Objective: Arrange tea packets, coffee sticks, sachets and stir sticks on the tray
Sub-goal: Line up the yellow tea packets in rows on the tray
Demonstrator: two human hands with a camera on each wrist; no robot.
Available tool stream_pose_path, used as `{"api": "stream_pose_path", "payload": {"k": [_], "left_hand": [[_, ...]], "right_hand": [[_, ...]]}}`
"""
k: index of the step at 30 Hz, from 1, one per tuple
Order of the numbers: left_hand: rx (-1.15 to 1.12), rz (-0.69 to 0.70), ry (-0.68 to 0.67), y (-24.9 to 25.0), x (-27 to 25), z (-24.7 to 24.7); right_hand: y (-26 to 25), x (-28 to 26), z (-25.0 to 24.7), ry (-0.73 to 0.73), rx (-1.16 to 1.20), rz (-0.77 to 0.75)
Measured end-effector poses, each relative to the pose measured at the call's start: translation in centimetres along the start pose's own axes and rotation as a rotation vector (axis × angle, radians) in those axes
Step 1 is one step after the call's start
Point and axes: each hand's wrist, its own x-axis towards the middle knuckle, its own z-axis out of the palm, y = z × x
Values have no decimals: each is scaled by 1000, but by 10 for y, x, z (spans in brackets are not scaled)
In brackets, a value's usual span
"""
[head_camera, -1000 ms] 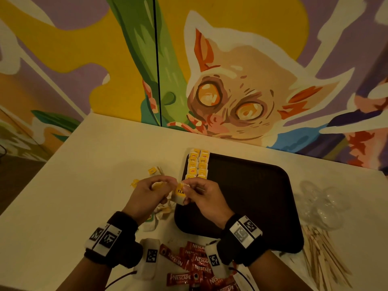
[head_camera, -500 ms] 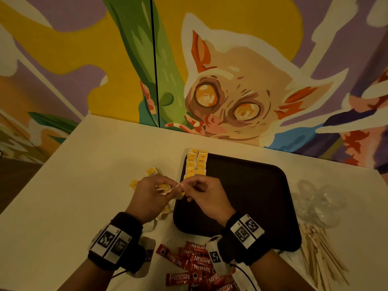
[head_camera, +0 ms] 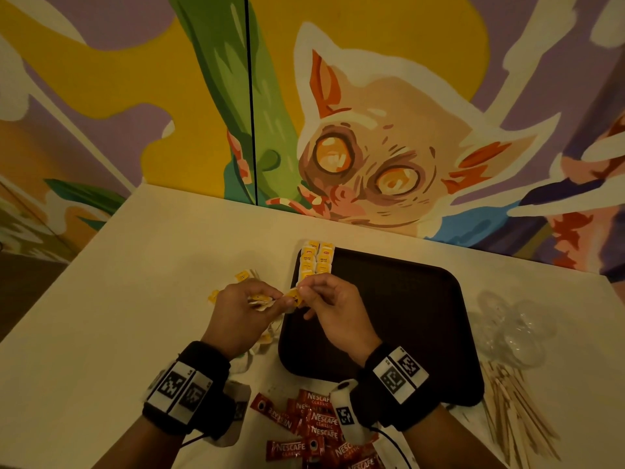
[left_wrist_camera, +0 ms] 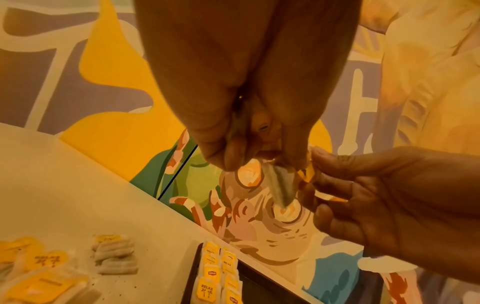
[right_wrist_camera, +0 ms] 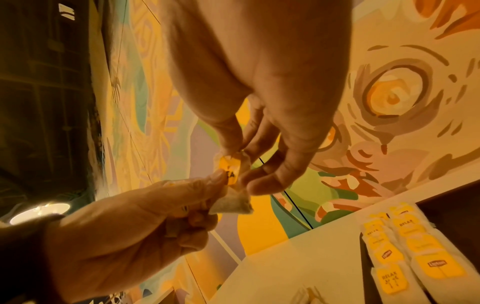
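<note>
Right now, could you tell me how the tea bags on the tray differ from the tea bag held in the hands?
The tea bags on the tray lie flat in two neat rows; the held tea bag hangs in the air, pinched between the left hand and right hand. The tray bags lie untouched. Both have yellow tags.

a café-like room: bright animal mural [head_camera: 355,137] behind a table [head_camera: 135,282] with a serving tray [head_camera: 406,299].

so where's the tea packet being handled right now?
In the head view the tea packet is off the table, pinched between the left hand and right hand, above the tray's left edge, just nearer than the rows of tea packets.
</note>
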Motion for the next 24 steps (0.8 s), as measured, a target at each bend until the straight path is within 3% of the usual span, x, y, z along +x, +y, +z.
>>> {"api": "stream_pose_path", "payload": {"k": [7,17,24], "left_hand": [[-6,0,-5,2,1,0],[-37,140,-29,10,3,0],[-34,229,-85,13,3,-1]], "right_hand": [[0,0,2,74,25,-56],[-8,-1,2,129,17,-112],[-31,3,-12,-23,-130,-192]]}}
